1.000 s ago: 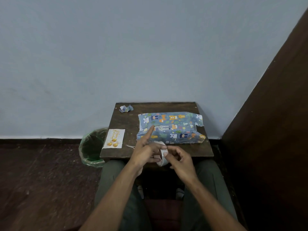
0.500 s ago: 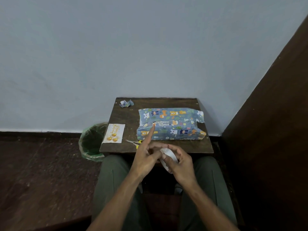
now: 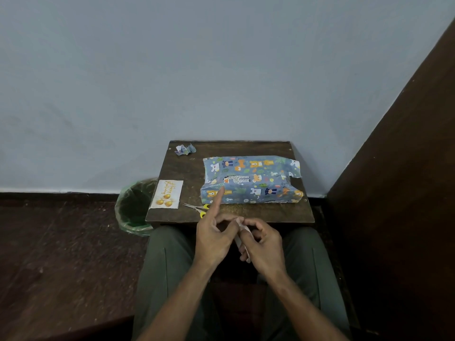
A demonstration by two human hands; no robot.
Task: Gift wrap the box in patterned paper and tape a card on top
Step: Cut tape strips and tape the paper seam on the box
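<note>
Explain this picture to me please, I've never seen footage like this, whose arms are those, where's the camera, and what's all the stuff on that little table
There is no machine here. The camera sits on a person's head and looks forward and down, so the two arms coming up from the bottom are that person's own, with their knees below.

On the small brown table lies a box wrapped in blue animal-print paper, its right end not yet folded shut. At the table's left edge lies a white card with gold balls. Beside it are scissors with yellow handles, and at the far left corner a crumpled paper scrap. A green-lined bin stands on the floor to the left.

The right hand holds a roll of tape. The left hand pinches at the roll, index finger pointing up.
</note>
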